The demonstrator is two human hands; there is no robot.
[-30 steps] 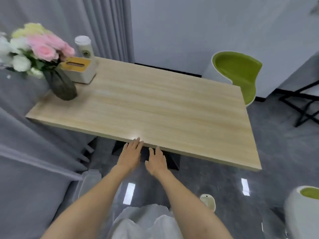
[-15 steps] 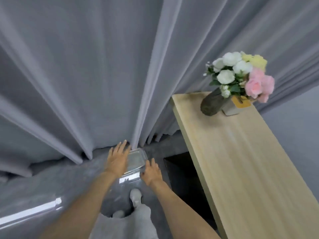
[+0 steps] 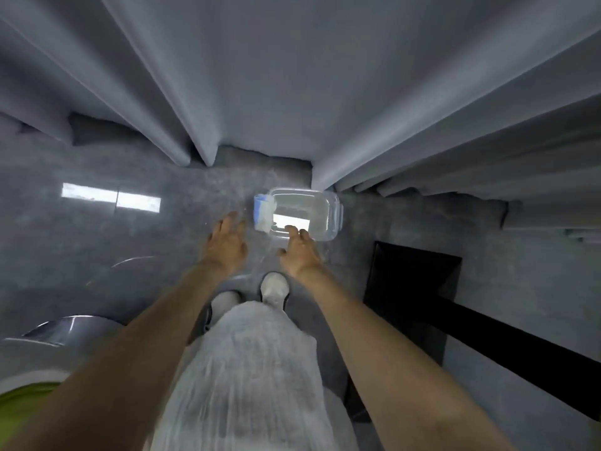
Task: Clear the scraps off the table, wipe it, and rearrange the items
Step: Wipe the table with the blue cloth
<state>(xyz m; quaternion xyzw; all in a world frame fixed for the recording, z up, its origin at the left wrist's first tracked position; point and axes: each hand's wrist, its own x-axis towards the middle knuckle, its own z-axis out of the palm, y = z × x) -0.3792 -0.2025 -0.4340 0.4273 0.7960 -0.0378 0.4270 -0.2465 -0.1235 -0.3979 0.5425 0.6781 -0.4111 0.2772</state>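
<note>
The view looks straight down at a grey glossy floor [image 3: 113,255]. A clear tub [image 3: 336,211] sits on it, right at the foot of a grey curtain [image 3: 292,92] whose folds hang just behind it. A blue and white cloth [image 3: 262,213] is draped over the tub's left rim.

Both hands reach down toward the tub, and neither holds anything. The left hand [image 3: 227,244] has its fingers straight and together, just left of the cloth and apart from it. The right hand [image 3: 300,253] is loosely spread, its fingertips over the tub's near rim; whether they touch it cannot be told.

Nothing lies between the hands and the tub. 2 pale shoes [image 3: 274,289] stand just short of it, below a white garment [image 3: 253,369]. To the right, near the tub, is the black table base [image 3: 413,281]. At lower left is the curved edge of a chair [image 3: 19,402] with a green seat. A bright glare [image 3: 110,197] lies on the floor well to the left.
</note>
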